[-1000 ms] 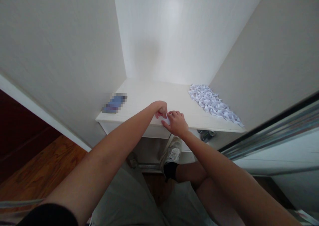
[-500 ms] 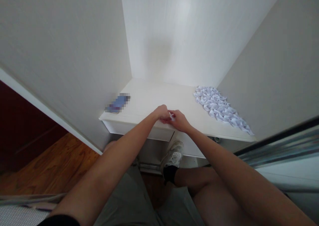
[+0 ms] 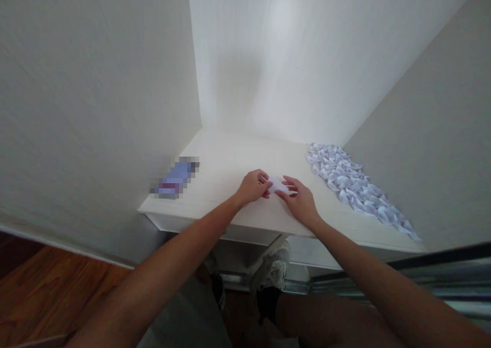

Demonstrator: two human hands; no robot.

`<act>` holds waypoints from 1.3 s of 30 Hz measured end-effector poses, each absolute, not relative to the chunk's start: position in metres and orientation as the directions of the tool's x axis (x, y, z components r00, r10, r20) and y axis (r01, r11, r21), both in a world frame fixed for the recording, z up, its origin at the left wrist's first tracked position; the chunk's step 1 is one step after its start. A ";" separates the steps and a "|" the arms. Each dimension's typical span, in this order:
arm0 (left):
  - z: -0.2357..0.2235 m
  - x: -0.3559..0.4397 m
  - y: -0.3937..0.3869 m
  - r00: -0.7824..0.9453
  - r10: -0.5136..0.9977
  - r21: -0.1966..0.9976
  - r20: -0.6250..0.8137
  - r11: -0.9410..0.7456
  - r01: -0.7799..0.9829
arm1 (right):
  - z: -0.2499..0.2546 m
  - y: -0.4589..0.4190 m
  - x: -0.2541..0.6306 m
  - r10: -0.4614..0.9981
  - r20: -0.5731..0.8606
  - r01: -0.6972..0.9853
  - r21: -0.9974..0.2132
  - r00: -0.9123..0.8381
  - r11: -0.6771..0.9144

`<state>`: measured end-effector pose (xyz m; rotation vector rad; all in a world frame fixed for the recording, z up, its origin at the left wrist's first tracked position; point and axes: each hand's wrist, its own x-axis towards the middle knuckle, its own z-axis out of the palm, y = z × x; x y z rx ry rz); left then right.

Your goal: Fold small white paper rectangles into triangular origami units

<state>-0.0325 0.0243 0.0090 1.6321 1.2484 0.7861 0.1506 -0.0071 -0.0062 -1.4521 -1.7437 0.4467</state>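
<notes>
Between my hands is a small white piece point(image 3: 276, 186) that looks like paper, just over the front part of a white shelf point(image 3: 238, 153). My left hand point(image 3: 253, 187) pinches its left end between thumb and fingers. At the right end, my right hand point(image 3: 301, 199) has its thumb at the lower edge and its fingers curled loosely around the side. Off to the right lies a long pile of white folded pieces point(image 3: 353, 184), overlapping one another.
A blurred-out phone-like object point(image 3: 175, 178) lies on the shelf's left side. Tall panels point(image 3: 115, 82) enclose the shelf left, right and behind. Below its front edge are drawers and my shoe point(image 3: 272, 266). Wooden floor point(image 3: 57, 281) shows at lower left.
My hands have moved apart from being pressed together, and the white piece now shows spread between them. The view has shifted, bringing the shelf closer.
</notes>
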 end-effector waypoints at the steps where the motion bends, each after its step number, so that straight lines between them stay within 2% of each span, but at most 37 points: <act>1: 0.005 -0.037 0.027 0.271 0.963 0.952 -0.005 -0.078 0.295 | -0.004 0.000 0.150 0.956 0.292 0.574 -0.782 -0.009 0.244; 3: 0.000 -0.046 0.033 0.236 0.969 0.991 0.069 -0.094 0.095 | 0.000 0.016 0.145 0.978 0.208 0.428 -0.882 -0.024 0.199; 5: -0.003 -0.054 0.040 0.198 0.971 0.991 0.132 -0.128 -0.038 | 0.002 0.030 0.136 0.982 0.185 0.332 -0.925 -0.031 0.184; 9: -0.005 -0.064 0.057 0.112 0.980 0.983 0.166 -0.154 -0.104 | -0.002 0.055 0.116 0.989 0.118 0.214 -0.968 -0.088 0.134; 12: -0.008 -0.067 0.074 0.072 0.988 0.984 0.138 -0.129 -0.121 | -0.005 0.075 0.110 0.988 0.082 0.128 -0.987 -0.131 0.099; 14: -0.010 -0.066 0.085 0.107 0.990 0.990 0.091 -0.078 -0.114 | -0.005 0.087 0.111 0.983 0.084 0.127 -0.986 -0.166 0.105; 17: -0.014 -0.063 0.095 0.130 0.990 0.993 0.055 -0.041 -0.112 | -0.003 0.099 0.116 0.977 0.114 0.228 -0.961 -0.179 0.154; 23: -0.019 -0.056 0.090 0.115 0.983 0.986 0.146 -0.134 -0.100 | -0.007 0.097 0.127 0.963 0.228 0.304 -0.916 -0.145 0.263; 32: -0.014 -0.057 0.084 0.115 0.985 0.989 0.126 -0.116 -0.094 | -0.010 0.094 0.128 0.978 0.134 0.192 -0.967 -0.160 0.164; 39: -0.018 -0.057 0.086 0.153 0.983 0.990 0.102 -0.085 -0.112 | -0.011 0.094 0.129 0.984 0.072 0.177 -0.979 -0.165 0.102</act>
